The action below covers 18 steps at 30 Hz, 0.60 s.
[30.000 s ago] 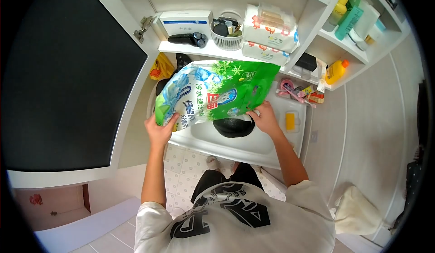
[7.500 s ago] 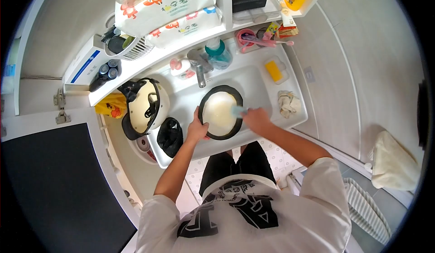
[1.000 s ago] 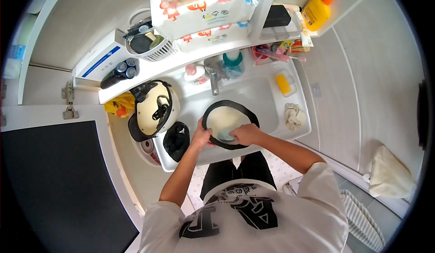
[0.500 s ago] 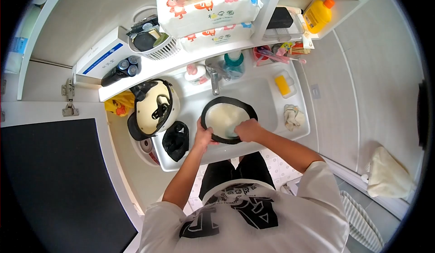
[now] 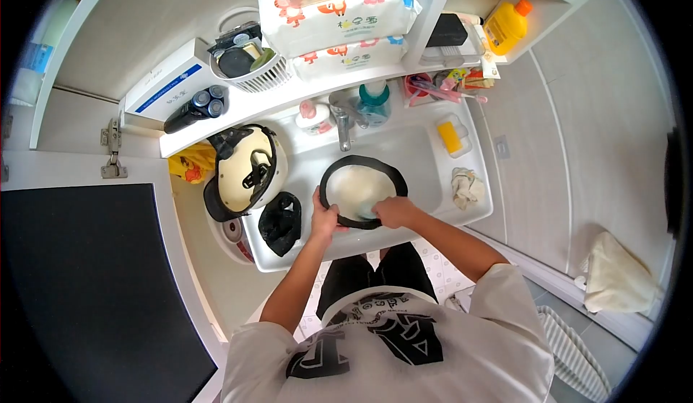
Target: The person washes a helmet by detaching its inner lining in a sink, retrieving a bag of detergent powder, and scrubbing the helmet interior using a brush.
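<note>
Over the sink I hold a round, hollow piece with a thick black padded rim and a cream inside; it looks like a helmet liner. My left hand grips its near-left rim. My right hand is closed at the near-right side, its fingers around something small and pale bluish pressed against the cream inside; blur hides what it is. Left of them, a cream helmet lies with its hollow side and black straps showing. A crumpled black cloth-like piece rests on the sink's left edge.
The faucet stands behind the held piece, beside a pump bottle and a teal-topped bottle. On the right ledge are a yellow sponge and a crumpled cloth. An open cabinet door is at left.
The right hand has shifted slightly left along the inside of the held piece. The left hand keeps its grip, and the view has tilted a little.
</note>
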{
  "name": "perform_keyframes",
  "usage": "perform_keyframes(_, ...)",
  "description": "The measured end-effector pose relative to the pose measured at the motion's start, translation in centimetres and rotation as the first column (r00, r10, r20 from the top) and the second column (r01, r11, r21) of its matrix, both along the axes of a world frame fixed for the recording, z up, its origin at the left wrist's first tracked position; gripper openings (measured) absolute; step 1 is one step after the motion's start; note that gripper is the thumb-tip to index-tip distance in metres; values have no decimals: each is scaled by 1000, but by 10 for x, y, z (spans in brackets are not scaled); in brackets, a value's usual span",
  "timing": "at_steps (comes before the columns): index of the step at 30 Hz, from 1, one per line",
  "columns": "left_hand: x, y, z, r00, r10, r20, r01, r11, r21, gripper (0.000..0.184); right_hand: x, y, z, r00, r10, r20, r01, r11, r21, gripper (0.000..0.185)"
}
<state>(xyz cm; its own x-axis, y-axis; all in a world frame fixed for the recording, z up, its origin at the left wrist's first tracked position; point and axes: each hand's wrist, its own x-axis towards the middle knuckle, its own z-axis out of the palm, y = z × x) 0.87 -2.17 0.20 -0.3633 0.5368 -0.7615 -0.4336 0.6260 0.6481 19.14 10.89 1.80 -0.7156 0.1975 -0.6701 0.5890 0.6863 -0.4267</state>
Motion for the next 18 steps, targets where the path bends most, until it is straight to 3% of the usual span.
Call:
perform_keyframes(1,3,0,0,1000,-7,-17,7,1000,4,75,0,-6,-10,1000,-3,0,3,996,-85,27)
perform_keyframes(4,12,-1,-6,996,36,79,-33,999,-33,78,-2,-20,-34,874,-412,-257,300,874,-381,32)
perform_keyframes(5,14,-3,-8,990,55,126,-54,998,-11,76,-1,-22,-39,805,-581,-118,449,728,-518,33)
perform_keyframes(7,15,-5,-7,983,35,178,-37,999,7,74,-17,-19,-1,584,-780,223,674,313,-669,36)
perform_keyframes(10,15,-6,-2,973,27,230,-33,999,21,70,-17,-34,-11,548,-779,-304,525,604,-600,36)
perform_keyframes(16,12,-3,7,965,-10,263,14,1000,-11,72,-17,-36,51,760,-543,-357,487,840,-242,39)
perform_keyframes(18,13,-4,10,965,-35,261,45,998,-32,73,-12,-34,39,733,-465,-496,465,875,-133,40)
